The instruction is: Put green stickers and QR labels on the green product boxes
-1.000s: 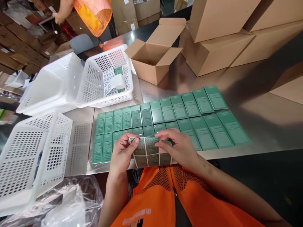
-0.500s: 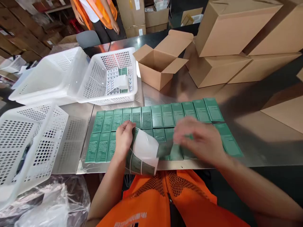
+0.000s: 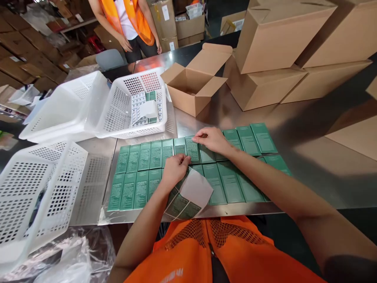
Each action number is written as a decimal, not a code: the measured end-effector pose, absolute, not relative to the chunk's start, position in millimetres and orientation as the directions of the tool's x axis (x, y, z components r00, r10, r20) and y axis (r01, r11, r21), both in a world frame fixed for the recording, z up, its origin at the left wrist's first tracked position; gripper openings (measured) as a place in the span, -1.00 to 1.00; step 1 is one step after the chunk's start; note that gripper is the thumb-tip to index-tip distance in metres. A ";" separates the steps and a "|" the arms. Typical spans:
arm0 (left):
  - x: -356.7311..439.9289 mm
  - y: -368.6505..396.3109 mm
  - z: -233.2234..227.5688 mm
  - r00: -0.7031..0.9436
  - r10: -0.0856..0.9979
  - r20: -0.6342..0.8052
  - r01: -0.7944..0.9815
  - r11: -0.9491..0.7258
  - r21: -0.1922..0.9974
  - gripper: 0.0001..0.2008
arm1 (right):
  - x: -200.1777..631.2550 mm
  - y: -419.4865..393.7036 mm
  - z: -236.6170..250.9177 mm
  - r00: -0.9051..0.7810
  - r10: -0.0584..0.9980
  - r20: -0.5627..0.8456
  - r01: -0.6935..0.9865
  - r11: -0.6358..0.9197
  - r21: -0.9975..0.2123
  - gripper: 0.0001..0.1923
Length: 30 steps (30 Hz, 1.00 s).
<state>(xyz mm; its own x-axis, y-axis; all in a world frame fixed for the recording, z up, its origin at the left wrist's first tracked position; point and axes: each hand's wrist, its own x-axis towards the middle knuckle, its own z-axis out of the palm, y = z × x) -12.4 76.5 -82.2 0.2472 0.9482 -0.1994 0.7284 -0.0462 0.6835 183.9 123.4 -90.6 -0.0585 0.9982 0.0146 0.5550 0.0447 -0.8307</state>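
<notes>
My left hand [image 3: 176,171] pinches a sheet of green labels [image 3: 196,188], which bends over the table's front edge with its white backing upward. Just behind it, my right hand [image 3: 213,140] reaches across the boxes, thumb and fingers closed at the top corner of a green label [image 3: 193,151]. That label lies over a small green box in the back row. The green boxes [image 3: 142,190] lie flat in two rows, side by side. Boxes toward the left carry dense print; those on the right look plainer. My right arm covers part of the front row.
White perforated baskets [image 3: 103,122] stand at the left, one holding more label sheets [image 3: 141,103]. An open carton [image 3: 188,92] sits behind the boxes, and closed cartons [image 3: 271,43] are stacked back right. A person in an orange vest [image 3: 141,19] stands beyond the table.
My right hand has moved left and back, bringing the peeled label from the sheet onto a back-row box. My left hand and the sheet have shifted right.
</notes>
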 end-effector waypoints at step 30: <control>-0.5 76.2 -76.7 0.242 0.920 -0.308 0.935 -0.135 0.329 -0.62 | 167.1 117.5 -101.5 0.073 0.997 0.013 0.854 -0.056 -0.517 -0.50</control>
